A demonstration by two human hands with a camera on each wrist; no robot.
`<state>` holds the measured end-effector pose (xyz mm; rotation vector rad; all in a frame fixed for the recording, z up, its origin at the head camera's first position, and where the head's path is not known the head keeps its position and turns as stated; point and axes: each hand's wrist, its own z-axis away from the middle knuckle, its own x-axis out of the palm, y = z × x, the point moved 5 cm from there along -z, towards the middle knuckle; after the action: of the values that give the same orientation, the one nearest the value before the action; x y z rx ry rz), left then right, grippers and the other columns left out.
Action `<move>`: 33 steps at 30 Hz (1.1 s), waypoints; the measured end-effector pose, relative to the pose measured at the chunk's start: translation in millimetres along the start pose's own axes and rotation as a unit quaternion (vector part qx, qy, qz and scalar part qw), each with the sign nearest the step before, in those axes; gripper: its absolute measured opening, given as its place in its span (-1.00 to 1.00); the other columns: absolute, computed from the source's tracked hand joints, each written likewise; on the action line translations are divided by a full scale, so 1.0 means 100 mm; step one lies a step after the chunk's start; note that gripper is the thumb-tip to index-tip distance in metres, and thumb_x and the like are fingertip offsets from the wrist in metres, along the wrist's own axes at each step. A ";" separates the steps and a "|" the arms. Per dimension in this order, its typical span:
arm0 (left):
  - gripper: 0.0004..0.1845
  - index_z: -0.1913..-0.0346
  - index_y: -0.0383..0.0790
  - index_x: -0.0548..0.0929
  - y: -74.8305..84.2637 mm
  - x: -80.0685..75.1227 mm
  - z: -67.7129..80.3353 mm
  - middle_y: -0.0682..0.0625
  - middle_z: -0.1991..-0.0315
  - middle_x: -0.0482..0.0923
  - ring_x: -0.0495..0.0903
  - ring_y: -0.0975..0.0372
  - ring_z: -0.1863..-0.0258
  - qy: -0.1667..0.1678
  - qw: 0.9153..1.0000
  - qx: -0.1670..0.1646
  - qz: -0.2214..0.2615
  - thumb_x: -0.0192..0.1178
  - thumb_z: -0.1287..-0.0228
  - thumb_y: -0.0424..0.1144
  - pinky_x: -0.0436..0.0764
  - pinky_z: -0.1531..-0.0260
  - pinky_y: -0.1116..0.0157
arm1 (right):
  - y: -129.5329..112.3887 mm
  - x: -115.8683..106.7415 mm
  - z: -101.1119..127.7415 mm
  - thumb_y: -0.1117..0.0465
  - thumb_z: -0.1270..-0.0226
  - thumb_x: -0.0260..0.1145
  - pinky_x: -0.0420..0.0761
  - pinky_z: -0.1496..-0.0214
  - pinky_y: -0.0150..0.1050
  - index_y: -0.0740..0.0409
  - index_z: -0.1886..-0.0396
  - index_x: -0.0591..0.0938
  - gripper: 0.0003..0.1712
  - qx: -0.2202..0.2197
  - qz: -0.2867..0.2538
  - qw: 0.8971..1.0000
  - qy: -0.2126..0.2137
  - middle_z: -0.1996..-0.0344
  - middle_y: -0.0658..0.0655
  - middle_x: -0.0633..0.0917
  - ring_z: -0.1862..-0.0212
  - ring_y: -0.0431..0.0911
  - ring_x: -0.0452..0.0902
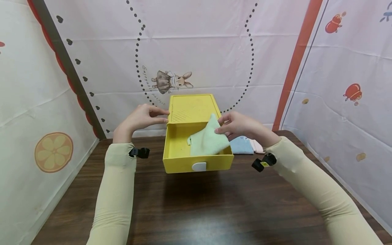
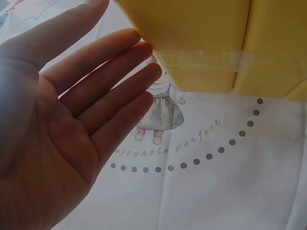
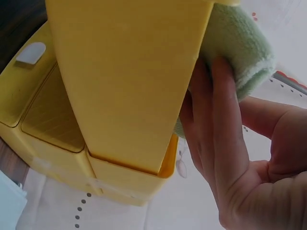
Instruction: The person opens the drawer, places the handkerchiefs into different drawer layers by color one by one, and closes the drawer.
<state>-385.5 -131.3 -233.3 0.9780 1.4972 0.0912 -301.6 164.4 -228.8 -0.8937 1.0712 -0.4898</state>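
Observation:
A yellow drawer cabinet (image 1: 196, 108) stands near the back of the table, with its top drawer (image 1: 197, 165) pulled out toward me. My right hand (image 1: 237, 126) pinches a light green towel (image 1: 208, 141) between thumb and fingers; part of the towel lies inside the drawer. In the right wrist view the towel (image 3: 240, 48) looks folded and fluffy over the drawer's side. My left hand (image 1: 141, 119) touches the cabinet's upper left side with its fingertips. Its fingers (image 2: 115, 86) look nearly straight in the left wrist view.
A blue folded cloth (image 1: 242, 145) and a pink cloth (image 1: 256, 146) lie on the table to the right of the drawer. More closed drawers with white handles (image 3: 31, 52) sit under the open one. Printed white curtains (image 1: 196, 51) surround the dark wooden table (image 1: 196, 211).

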 end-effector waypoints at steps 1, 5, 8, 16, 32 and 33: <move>-0.51 -0.08 0.01 0.66 0.00 0.00 0.00 -0.02 -0.04 0.64 0.61 0.17 0.02 -0.001 1.000 0.000 0.000 0.34 -0.09 0.11 0.58 -0.01 0.12 | 0.00 0.00 -0.01 0.21 -0.31 0.28 0.69 0.22 -0.18 0.31 0.00 0.49 -0.65 0.002 0.006 1.000 0.002 0.32 0.10 0.66 0.37 -0.16 0.65; -0.51 -0.08 0.00 0.66 -0.01 0.00 0.00 -0.02 -0.04 0.64 0.61 0.17 0.01 0.001 1.000 0.000 0.000 0.34 -0.10 0.10 0.57 -0.01 0.11 | -0.01 0.01 -0.01 0.21 -0.30 0.29 0.69 0.23 -0.17 0.32 -0.05 0.50 -0.60 0.001 0.027 1.000 0.004 0.28 0.14 0.68 0.38 -0.16 0.66; -0.52 -0.08 0.01 0.66 -0.02 -0.01 -0.01 -0.01 -0.04 0.64 0.61 0.17 0.02 0.003 1.000 -0.002 0.000 0.35 -0.10 0.09 0.57 -0.01 0.10 | -0.02 0.02 -0.02 0.21 -0.29 0.30 0.69 0.24 -0.16 0.35 -0.03 0.52 -0.60 0.001 0.034 0.999 0.001 0.31 0.14 0.70 0.39 -0.15 0.67; -0.51 -0.08 0.01 0.66 -0.04 0.00 -0.02 -0.03 -0.05 0.63 0.61 0.16 0.01 -0.002 1.000 -0.001 -0.001 0.34 -0.09 0.11 0.57 -0.01 0.10 | -0.04 0.02 -0.02 0.22 -0.26 0.33 0.69 0.25 -0.17 0.35 -0.04 0.50 -0.58 0.022 0.048 0.999 0.008 0.33 0.14 0.68 0.44 -0.16 0.67; -0.51 -0.07 0.03 0.67 -0.04 0.01 -0.02 -0.02 -0.04 0.64 0.61 0.17 0.03 -0.001 1.000 0.000 0.000 0.35 -0.08 0.12 0.58 0.00 0.11 | -0.06 0.06 -0.10 0.20 -0.18 0.41 0.69 0.28 -0.24 0.34 -0.02 0.49 -0.52 0.032 0.077 0.996 0.040 0.29 0.18 0.61 0.42 -0.17 0.56; -0.51 -0.07 0.02 0.67 -0.04 0.01 -0.02 -0.02 -0.04 0.64 0.61 0.17 0.03 -0.001 1.000 0.000 0.002 0.35 -0.08 0.12 0.58 0.00 0.11 | -0.05 0.06 -0.10 0.20 -0.18 0.41 0.69 0.28 -0.24 0.34 -0.01 0.50 -0.53 0.033 0.076 0.996 0.040 0.28 0.18 0.61 0.42 -0.16 0.57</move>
<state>-388.9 -132.3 -235.7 0.9809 1.4942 0.0920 -308.1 153.1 -229.7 -0.7326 1.1802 -0.4342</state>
